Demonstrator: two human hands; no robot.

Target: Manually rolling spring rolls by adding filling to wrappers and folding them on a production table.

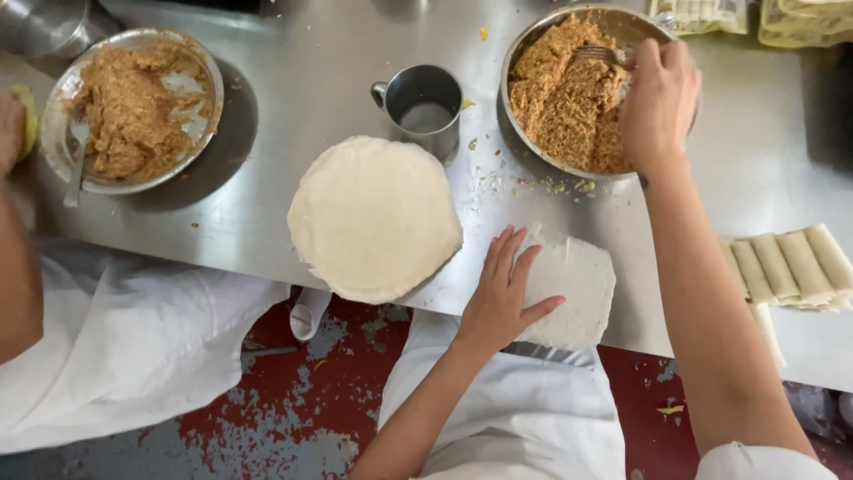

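My left hand [503,294] lies flat, fingers spread, on a white wrapper sheet [573,289] at the steel table's near edge. My right hand [656,100] reaches into a steel bowl [533,36] of brown minced filling [562,96] and grips a fork [602,55] whose tines rest in the filling. A round stack of white wrappers [373,216] sits left of my left hand.
A steel mug [424,105] holding some liquid stands behind the wrapper stack. Several finished rolls [791,265] lie at the right. A second bowl of filling [133,107] with a spoon [75,169] sits far left, beside another person's arm [16,267].
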